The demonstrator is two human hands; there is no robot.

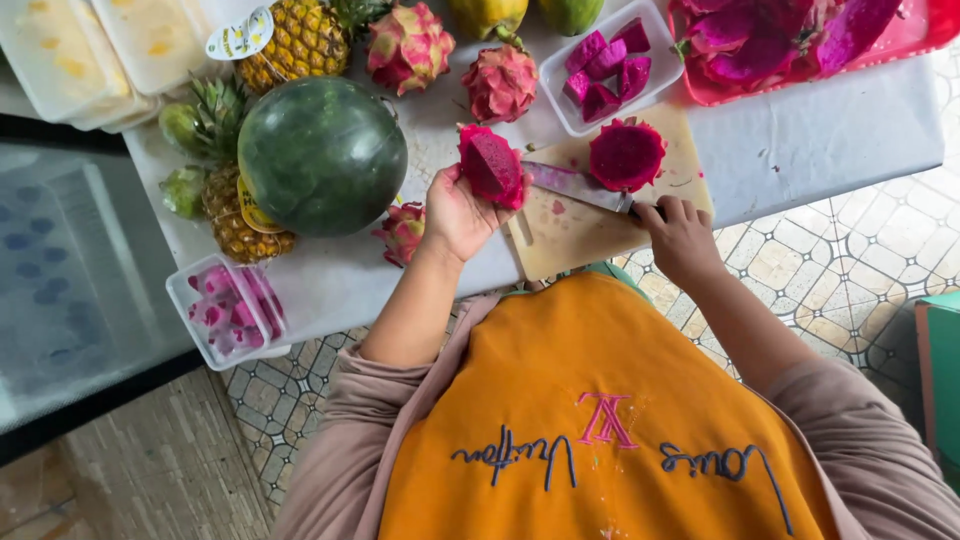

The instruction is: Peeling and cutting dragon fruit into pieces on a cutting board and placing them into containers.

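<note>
My left hand (458,212) holds a peeled magenta dragon fruit piece (490,165) just above the table, left of the wooden cutting board (570,235). My right hand (680,232) grips the handle of a knife (577,186) whose blade points left toward that piece. A dragon fruit half (627,154) lies cut side up on the board, just beyond the blade.
A white tub (655,70) of magenta chunks sits behind the board, a red tray (720,92) of peels at the far right. A watermelon (322,155), pineapples (232,220), whole dragon fruits (500,82) and a lidded tub (228,310) crowd the left.
</note>
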